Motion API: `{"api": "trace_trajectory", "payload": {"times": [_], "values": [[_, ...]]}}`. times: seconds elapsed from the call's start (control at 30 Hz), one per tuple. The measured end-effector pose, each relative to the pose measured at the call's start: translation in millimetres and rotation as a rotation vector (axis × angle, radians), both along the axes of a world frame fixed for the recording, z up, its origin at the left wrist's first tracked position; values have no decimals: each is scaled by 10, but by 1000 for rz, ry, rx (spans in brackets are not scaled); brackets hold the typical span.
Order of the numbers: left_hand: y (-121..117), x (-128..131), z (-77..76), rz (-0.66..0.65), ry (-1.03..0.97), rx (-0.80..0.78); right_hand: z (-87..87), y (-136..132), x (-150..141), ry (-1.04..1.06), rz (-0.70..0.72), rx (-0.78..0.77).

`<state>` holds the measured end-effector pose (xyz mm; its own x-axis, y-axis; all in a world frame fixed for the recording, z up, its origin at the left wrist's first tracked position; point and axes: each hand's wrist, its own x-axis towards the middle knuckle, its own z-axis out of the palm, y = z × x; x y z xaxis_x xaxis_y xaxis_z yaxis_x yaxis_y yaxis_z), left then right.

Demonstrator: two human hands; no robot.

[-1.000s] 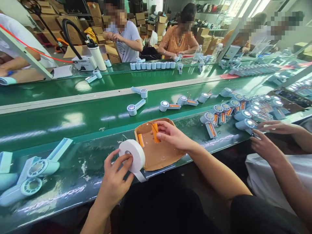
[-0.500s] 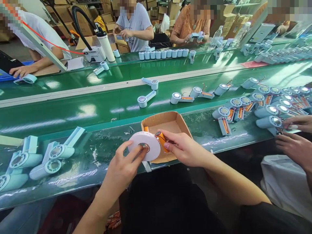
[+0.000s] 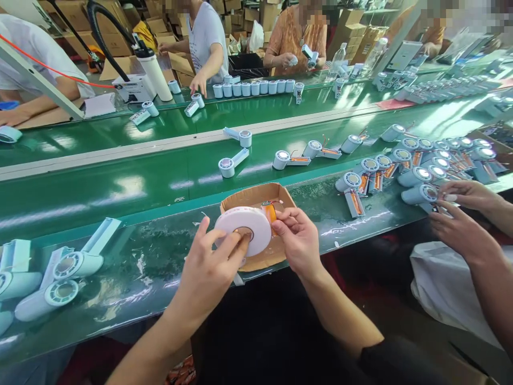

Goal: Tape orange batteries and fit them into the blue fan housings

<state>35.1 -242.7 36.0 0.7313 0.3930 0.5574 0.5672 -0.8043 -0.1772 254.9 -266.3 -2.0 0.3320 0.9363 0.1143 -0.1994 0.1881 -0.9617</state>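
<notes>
My left hand (image 3: 216, 254) grips a white roll of tape (image 3: 262, 230), with fingers pushed into its core. Between the fingertips of my right hand (image 3: 298, 235) is an orange battery (image 3: 269, 213) with thin wires at its top end. The battery sits against the right edge of the roll, and the roll partly covers it. Both are over a shallow cardboard tray (image 3: 280, 193) at the front of the bench. What lies in the tray behind the roll is hidden.
Light-blue fan housings (image 3: 72, 264) lie at the left. More housings with orange batteries (image 3: 355, 203) crowd the right, where a co-worker's hands (image 3: 460, 214) work. A green conveyor belt (image 3: 160, 184) runs behind the tray. Other people sit across it.
The battery has moved from above the tray to the roll's edge, and my right hand has turned around it. The roll has tipped flatter. Across the belt, a co-worker reaches to a housing.
</notes>
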Motion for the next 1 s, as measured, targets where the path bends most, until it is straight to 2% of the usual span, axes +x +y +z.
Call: {"api": "trace_trajectory", "payload": {"times": [0.03,0.1,0.17,0.27,0.37,0.5,0.57,0.63,0.73,0.77,0.8,0.87,0.93,1.0], "values": [[-2,24,-39,-10,-2,-13,-29,-13,10,1,-7,-14],[25,45,-58,-73,20,-48,-10,-29,121,-53,116,-69],[85,46,1,-159,50,-85,85,-21,302,-140,247,-121],[178,55,138,-236,98,-104,233,30,486,-252,284,-154],[168,113,167,-201,113,-89,216,56,383,-183,156,-106],[8,228,-43,-68,-38,-66,-51,-19,24,125,-189,12],[-47,239,-148,-29,-82,-73,-146,-67,-31,188,-264,8],[-38,202,-175,-49,-52,-103,-150,-97,61,145,-146,-42],[61,121,-93,-158,63,-119,-46,-104,295,10,179,-127],[88,111,-62,-173,82,-107,-15,-103,331,-6,215,-130],[98,119,-43,-169,78,-92,1,-105,325,5,190,-113],[56,197,-60,-117,-6,-76,-26,-121,192,94,14,-40],[-64,332,-149,-43,-170,-91,-121,-140,-21,225,-194,32],[-214,443,-273,10,-333,-154,-220,-130,-148,320,-254,51]]}}
